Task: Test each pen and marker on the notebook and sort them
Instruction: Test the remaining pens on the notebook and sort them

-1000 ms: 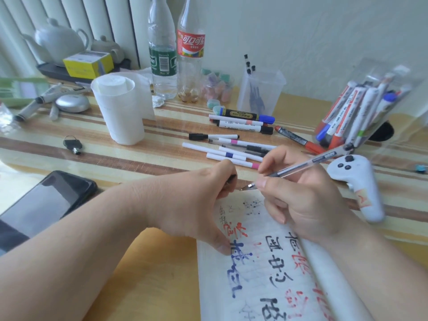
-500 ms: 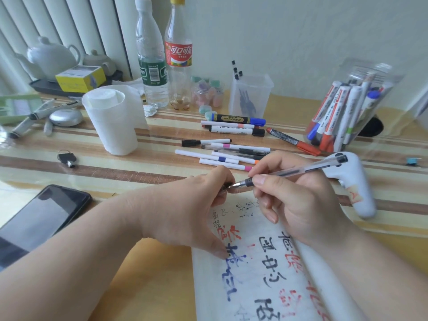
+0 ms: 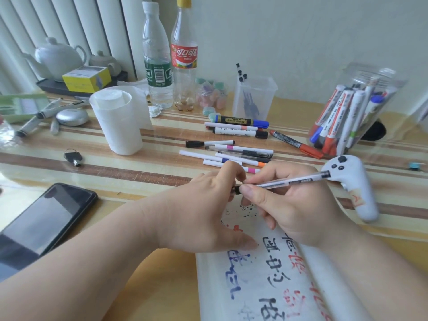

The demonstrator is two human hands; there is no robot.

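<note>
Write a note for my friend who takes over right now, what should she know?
Right hand grips the clear pen; left hand pinches a black cap at its tip.
Notebook lies under both hands, loose pens on the table beyond, more markers in the jar at right.
Done: black, red and blue test marks on the page.
Left, probably: cap this pen, sort it, test the others.

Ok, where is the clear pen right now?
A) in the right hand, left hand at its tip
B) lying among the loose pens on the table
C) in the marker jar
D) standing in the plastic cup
A: the right hand grips the clear pen above the notebook, while the left hand pinches the black cap at its tip.
</note>
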